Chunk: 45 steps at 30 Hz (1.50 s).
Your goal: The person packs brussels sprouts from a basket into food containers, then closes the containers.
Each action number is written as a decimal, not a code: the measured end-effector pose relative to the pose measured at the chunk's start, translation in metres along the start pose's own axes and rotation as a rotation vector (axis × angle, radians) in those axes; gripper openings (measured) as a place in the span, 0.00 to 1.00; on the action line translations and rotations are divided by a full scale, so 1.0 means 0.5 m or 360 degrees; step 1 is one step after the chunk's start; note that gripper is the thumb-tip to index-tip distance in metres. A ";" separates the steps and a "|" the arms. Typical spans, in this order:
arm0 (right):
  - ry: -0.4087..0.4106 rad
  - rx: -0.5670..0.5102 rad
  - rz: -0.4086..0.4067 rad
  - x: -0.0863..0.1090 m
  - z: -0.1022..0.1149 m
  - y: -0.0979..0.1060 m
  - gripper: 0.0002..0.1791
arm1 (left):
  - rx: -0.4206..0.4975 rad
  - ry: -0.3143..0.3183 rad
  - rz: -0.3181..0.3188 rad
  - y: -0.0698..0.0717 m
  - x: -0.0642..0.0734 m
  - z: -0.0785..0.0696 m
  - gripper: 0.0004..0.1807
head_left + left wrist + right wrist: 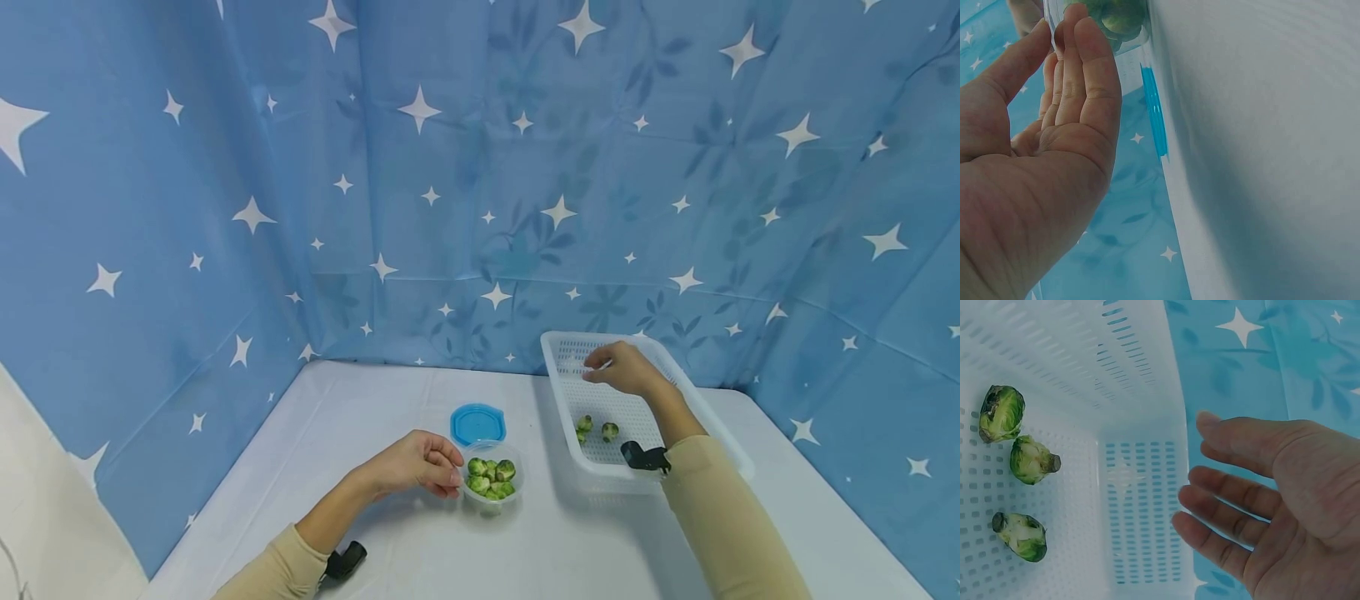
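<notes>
My left hand (423, 464) is at the left side of a round clear plastic tub (467, 497) holding several Brussels sprouts (491, 479). In the left wrist view, its fingers extend fairly straight, fingertips (1092, 34) right at the tub wall and thumb tip beside the rim. Over the far part of a white perforated basket (738, 446) hovers my right hand (626, 367), thumb and fingers apart with nothing between them. Three Brussels sprouts lie on the basket floor in the right wrist view, one of them (1020, 536) apart from the other two (1002, 414).
A blue lid (477, 425) lies just behind the tub on the white-covered table (480, 558). The basket's raised walls stand to the right. A blue curtain with white stars (465, 208) hangs along the table's back and sides.
</notes>
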State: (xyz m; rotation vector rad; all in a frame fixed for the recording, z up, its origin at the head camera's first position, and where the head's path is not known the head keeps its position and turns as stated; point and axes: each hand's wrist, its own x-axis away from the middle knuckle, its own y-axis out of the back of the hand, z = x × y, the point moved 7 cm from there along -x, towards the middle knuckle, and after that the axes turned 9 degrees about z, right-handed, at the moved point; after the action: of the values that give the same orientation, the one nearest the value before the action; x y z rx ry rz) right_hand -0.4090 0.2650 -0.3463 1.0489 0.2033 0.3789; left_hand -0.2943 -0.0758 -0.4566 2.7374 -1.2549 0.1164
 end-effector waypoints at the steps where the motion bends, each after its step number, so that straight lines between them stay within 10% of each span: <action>1: -0.0001 0.0001 0.0002 0.000 -0.003 -0.001 0.20 | -0.0001 0.0001 -0.0001 0.000 0.000 0.000 0.19; 26: -0.0181 -0.0130 0.0278 -0.002 -0.080 -0.063 0.23 | -0.0022 -0.0013 0.0018 0.002 -0.001 -0.003 0.19; 45: -0.0577 -0.0281 0.0560 0.022 -0.120 -0.106 0.19 | -0.0015 -0.0016 0.0019 -0.001 0.001 -0.003 0.19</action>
State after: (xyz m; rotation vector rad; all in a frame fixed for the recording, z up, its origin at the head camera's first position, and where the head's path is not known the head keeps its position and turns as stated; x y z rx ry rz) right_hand -0.4082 0.2941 -0.4216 0.9600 -0.3385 0.5049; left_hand -0.2938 -0.0755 -0.4553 2.7264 -1.2710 0.0982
